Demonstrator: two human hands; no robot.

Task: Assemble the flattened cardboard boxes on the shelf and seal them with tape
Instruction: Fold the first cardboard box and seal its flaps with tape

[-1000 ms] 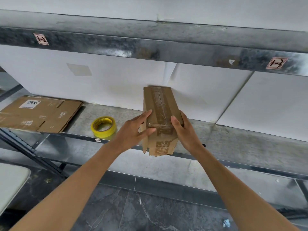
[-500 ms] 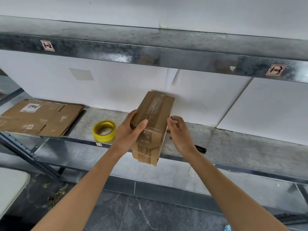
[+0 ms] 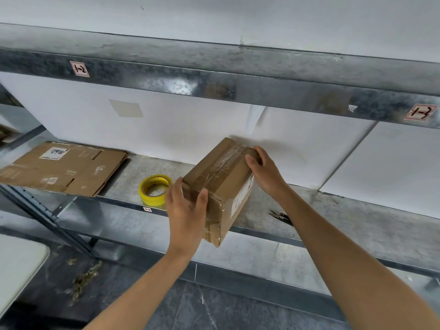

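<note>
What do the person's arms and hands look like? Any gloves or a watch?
No gloves and no watch. The left hand and right hand are bare, and no rings show on the fingers. The left forearm and right forearm are bare too: no sleeve, bracelet or strap is in view.

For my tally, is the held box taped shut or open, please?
Shut: tape runs along the closed flaps of the box, held by left hand and right hand. Underside hidden.
</note>
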